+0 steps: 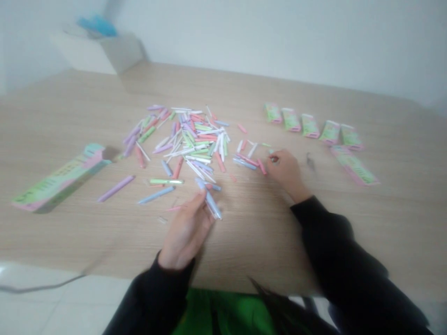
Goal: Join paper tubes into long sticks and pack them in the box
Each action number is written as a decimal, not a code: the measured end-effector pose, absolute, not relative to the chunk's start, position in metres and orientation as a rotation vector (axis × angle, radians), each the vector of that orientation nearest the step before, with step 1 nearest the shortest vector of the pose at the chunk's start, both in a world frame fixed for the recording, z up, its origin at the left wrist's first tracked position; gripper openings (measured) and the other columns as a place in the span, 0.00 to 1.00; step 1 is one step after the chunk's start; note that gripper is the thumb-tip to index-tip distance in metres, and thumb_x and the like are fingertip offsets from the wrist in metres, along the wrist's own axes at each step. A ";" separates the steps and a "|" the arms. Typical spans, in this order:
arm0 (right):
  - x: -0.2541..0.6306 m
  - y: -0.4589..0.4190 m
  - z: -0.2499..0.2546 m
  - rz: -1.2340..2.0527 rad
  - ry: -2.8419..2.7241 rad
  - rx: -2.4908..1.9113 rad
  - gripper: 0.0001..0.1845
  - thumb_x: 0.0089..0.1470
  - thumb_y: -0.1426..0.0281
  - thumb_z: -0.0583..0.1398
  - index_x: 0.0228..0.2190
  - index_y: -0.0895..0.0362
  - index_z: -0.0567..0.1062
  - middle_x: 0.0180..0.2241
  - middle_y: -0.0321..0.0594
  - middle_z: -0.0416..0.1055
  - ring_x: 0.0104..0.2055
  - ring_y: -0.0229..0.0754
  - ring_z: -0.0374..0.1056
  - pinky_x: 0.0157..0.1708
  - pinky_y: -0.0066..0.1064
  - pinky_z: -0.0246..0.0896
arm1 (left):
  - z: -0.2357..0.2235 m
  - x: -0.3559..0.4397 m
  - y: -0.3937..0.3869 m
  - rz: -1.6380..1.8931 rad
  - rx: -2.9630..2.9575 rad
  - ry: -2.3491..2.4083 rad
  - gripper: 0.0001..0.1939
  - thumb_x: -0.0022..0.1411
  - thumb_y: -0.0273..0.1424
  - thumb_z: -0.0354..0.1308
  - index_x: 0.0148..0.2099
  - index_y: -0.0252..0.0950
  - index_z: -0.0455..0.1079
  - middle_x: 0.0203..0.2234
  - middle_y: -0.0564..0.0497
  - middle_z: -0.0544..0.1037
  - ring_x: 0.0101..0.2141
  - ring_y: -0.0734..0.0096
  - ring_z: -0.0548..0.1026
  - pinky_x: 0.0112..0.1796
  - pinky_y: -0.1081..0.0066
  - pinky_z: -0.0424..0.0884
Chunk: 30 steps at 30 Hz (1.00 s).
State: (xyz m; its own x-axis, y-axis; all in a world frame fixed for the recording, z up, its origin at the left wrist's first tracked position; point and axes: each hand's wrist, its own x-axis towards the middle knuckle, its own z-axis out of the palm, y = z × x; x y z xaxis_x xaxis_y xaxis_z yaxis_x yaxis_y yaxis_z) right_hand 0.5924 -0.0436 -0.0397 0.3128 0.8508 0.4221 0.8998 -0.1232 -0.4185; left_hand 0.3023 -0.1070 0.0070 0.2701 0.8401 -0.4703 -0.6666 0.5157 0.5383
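Note:
My left hand (186,228) is closed on a light blue pen (211,202), pinched between thumb and fingers over the near side of the table. Just beyond it spreads a loose pile of pen parts (195,135) in white, green, purple, coral and blue. My right hand (286,171) rests low over the table with its fingers curled together. What it pinches, if anything, is too small and blurred to name. Beside its fingertips lie coral pieces (261,166) and a blue piece (245,163).
An open green and pink carton (59,181) lies at the left, near a purple pen (116,188). Several small cartons (310,125) form a row at the back right, with another carton (354,165) flat before them. A white box (115,53) holding something blue stands far left.

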 end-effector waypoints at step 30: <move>0.514 0.146 0.027 0.185 -2.539 -1.661 0.16 0.56 0.78 0.58 0.42 0.63 0.84 0.42 0.48 0.81 0.44 0.45 0.74 0.46 0.30 0.63 | -0.020 0.241 -0.101 0.956 0.092 0.531 0.06 0.53 0.23 0.67 0.31 0.31 0.72 0.18 0.59 0.57 0.20 0.80 0.60 0.25 0.73 0.67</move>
State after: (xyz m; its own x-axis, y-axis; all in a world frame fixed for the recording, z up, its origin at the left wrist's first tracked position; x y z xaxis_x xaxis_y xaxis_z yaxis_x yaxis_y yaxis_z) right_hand 0.5139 0.1462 0.0265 -0.3992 0.9167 0.0187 0.9042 0.3970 -0.1574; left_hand 0.2406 -0.1013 -0.0203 0.4599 0.7973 -0.3909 -0.7533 0.5834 0.3035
